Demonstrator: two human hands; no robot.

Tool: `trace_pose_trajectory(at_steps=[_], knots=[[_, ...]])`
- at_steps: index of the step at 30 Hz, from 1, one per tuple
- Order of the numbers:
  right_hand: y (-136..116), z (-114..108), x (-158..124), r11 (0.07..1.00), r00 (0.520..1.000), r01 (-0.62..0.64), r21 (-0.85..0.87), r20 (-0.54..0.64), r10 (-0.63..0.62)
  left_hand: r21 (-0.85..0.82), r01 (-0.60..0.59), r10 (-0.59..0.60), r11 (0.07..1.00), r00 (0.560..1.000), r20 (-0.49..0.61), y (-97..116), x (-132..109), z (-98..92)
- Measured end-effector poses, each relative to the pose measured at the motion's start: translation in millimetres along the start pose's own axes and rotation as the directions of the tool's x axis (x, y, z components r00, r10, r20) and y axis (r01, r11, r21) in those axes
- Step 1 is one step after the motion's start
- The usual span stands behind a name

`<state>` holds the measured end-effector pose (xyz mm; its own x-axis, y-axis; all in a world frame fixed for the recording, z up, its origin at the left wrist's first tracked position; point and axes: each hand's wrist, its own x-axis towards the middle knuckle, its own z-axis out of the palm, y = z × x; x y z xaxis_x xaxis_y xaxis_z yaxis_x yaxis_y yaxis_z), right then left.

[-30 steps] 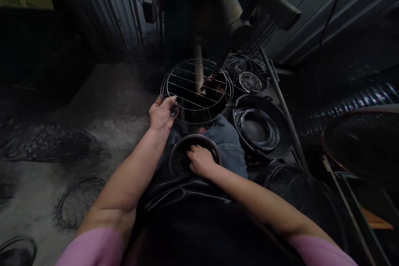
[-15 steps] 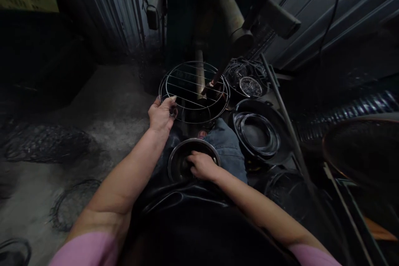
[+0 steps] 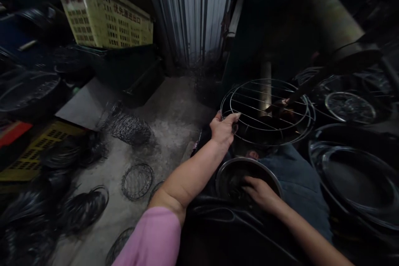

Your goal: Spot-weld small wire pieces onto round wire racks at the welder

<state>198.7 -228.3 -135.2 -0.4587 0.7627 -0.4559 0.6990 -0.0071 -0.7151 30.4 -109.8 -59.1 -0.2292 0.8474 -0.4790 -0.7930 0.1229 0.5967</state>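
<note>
A round wire rack (image 3: pixel 255 104) with parallel cross bars lies about level at the welding machine's electrodes (image 3: pixel 282 106). My left hand (image 3: pixel 223 126) is closed on the rack's near left rim, thumb on top. On my lap sits a metal bowl (image 3: pixel 225 170). My right hand (image 3: pixel 260 191) reaches into it, its fingertips down among dark contents. Whether those fingers pinch a piece cannot be made out in the dim bowl.
A yellow crate (image 3: pixel 124 29) rests on a dark green bin (image 3: pixel 137 70) at the back left. Bundles of wire rings (image 3: pixel 84 210) and a wire basket (image 3: pixel 137 181) lie on the floor at left. A black tub (image 3: pixel 361 174) with coiled wire stands at right.
My view has swung left, so everything sits further right in the picture. The left hand still holds the rack, and the right hand is still in the bowl.
</note>
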Motion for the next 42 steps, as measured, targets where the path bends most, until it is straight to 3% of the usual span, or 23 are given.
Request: trace_pose_trajectory(at_steps=[3,5,9,13,17,19,23,30,33,36,38,40,41,42], knots=[[2.2,-0.9,-1.4,0.939,1.000,-0.001,0.344,-0.025,0.010,0.005,0.021,-0.021,1.000,1.000,-0.004,1.7,-1.3,0.3],[2.1,-0.8,-2.2,0.907,0.994,-0.033,0.419,-0.079,0.073,0.009,0.027,-0.027,1.000,1.000,-0.011,2.4,-2.2,0.2],[4.8,-0.4,-3.5,0.931,0.959,-0.090,0.354,-0.220,0.176,-0.001,0.005,-0.005,1.000,1.000,0.007,2.7,-2.6,-1.1],[3.0,-3.2,-7.3,0.966,0.925,-0.052,0.253,-0.353,0.142,0.013,-0.025,0.025,1.000,0.999,0.021,2.8,-2.1,-0.3],[-7.5,-13.5,-13.5,0.972,0.955,-0.085,0.220,-0.259,0.142,0.037,-0.070,0.068,0.997,0.997,0.042,2.6,-0.1,3.1],[-10.5,-18.8,-14.1,0.931,0.955,-0.120,0.343,-0.217,0.203,0.043,-0.077,0.075,0.996,0.996,0.042,1.1,4.2,4.2],[-8.9,-24.6,-14.8,0.714,0.935,-0.205,0.670,-0.082,0.345,0.074,-0.075,0.071,0.994,0.996,0.046,-3.0,10.4,6.5],[-1.0,-28.7,-22.1,0.472,0.930,-0.195,0.859,0.010,0.366,0.106,-0.073,0.070,0.992,0.997,0.034,-3.5,3.1,17.6],[-2.0,-29.7,-22.7,0.437,0.938,-0.177,0.882,0.017,0.346,0.121,-0.086,0.083,0.989,0.996,0.028,-4.7,2.6,22.5],[-5.6,-32.7,-25.9,0.460,0.927,-0.199,0.865,0.015,0.374,0.131,-0.090,0.087,0.987,0.996,0.025,-6.4,3.4,24.5],[-5.8,-38.2,-31.6,0.540,0.929,-0.159,0.827,-0.059,0.365,0.131,-0.090,0.087,0.987,0.996,0.028,-6.6,4.3,24.3],[-1.5,-46.8,-39.9,0.689,0.892,-0.008,0.725,-0.306,0.333,0.132,-0.094,0.092,0.987,0.995,0.026,-5.5,6.0,23.2],[2.8,-51.9,-44.2,0.768,0.823,0.081,0.636,-0.477,0.308,0.132,-0.098,0.096,0.986,0.995,0.019,-4.5,7.1,22.6],[8.4,-57.0,-48.3,0.834,0.723,0.147,0.531,-0.633,0.276,0.133,-0.103,0.102,0.986,0.995,0.007,-3.6,8.4,22.2]])
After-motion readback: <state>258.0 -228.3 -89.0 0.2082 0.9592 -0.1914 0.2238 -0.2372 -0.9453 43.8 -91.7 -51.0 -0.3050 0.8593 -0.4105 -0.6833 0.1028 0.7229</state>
